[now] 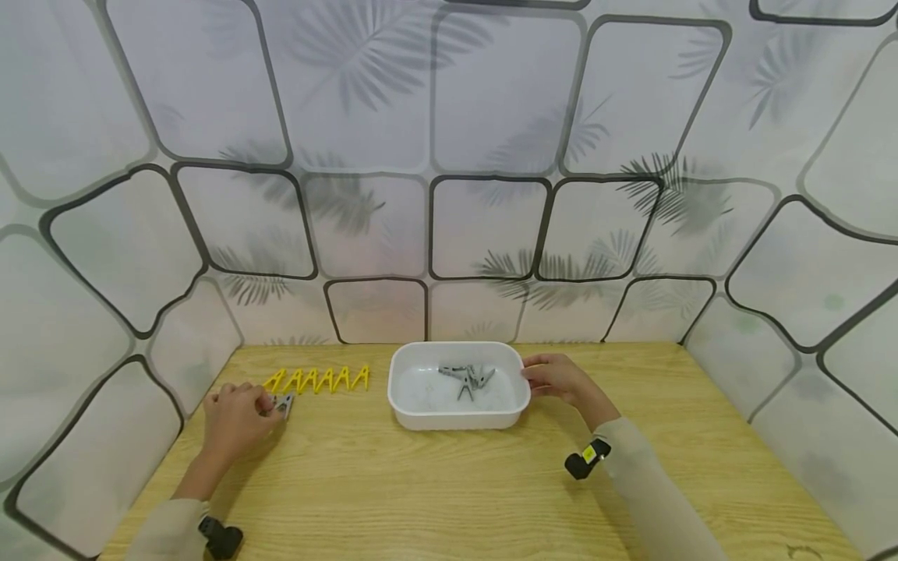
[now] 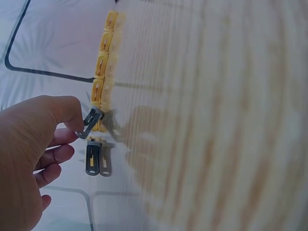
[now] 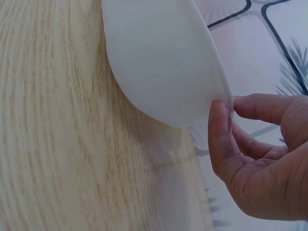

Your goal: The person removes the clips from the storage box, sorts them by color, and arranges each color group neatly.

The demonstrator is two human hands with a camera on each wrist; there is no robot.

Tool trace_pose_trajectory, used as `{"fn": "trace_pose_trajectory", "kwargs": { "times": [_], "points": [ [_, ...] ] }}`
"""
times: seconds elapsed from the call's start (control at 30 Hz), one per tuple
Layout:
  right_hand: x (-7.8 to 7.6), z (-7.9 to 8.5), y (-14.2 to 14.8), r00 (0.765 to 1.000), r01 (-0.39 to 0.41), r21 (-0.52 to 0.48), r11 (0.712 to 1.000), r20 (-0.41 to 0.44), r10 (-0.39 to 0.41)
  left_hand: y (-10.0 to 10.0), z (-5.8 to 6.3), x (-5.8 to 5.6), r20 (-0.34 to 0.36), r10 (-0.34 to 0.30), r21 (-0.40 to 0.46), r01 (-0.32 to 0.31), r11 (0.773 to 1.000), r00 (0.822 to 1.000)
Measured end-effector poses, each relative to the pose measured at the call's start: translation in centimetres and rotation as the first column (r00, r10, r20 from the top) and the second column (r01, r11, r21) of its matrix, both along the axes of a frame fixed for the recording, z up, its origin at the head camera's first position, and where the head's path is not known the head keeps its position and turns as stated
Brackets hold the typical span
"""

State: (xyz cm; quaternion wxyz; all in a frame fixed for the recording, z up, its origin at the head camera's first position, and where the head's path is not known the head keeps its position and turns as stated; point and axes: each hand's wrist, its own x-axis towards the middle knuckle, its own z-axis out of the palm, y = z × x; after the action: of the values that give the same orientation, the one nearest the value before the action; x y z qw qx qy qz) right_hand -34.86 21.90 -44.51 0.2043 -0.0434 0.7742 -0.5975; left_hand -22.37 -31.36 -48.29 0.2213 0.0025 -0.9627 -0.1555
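Observation:
My left hand [image 1: 237, 421] pinches a grey clothespin [image 2: 90, 123] between thumb and index finger, at the left of the table. Just beside it in the left wrist view, a second grey clothespin [image 2: 93, 158] stands on the table. Right behind runs a row of several yellow clothespins [image 1: 328, 380], standing with their legs spread. At the middle sits a white plastic basin [image 1: 456, 421], with several grey clothespins [image 1: 468, 379] lying in a loose heap inside. Its right rim [image 3: 222, 82] is pinched between the thumb and fingers of my right hand [image 1: 557, 380].
The wooden table [image 1: 421, 491] meets a patterned wall covering [image 1: 491, 226] behind the basin, and the same covering rises on both sides. Black wrist cameras [image 1: 221, 538] are strapped over both sleeves.

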Motion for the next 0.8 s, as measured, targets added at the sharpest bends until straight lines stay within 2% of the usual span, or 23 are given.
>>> {"fn": "trace_pose_trajectory", "kwargs": {
  "times": [0.47, 0.8],
  "points": [
    [-0.12, -0.08, 0.04, 1.000, 0.013, 0.018, 1.000, 0.020, -0.014, -0.02, -0.11, 0.29, 0.022, 0.016, -0.034, -0.016, 0.999, 1.000],
    [-0.31, -0.10, -0.03, 1.000, 0.018, 0.024, 1.000, 0.016, -0.018, 0.04, 0.08, -0.05, 0.019, 0.031, -0.044, -0.030, 0.999, 0.999]
  ]
}}
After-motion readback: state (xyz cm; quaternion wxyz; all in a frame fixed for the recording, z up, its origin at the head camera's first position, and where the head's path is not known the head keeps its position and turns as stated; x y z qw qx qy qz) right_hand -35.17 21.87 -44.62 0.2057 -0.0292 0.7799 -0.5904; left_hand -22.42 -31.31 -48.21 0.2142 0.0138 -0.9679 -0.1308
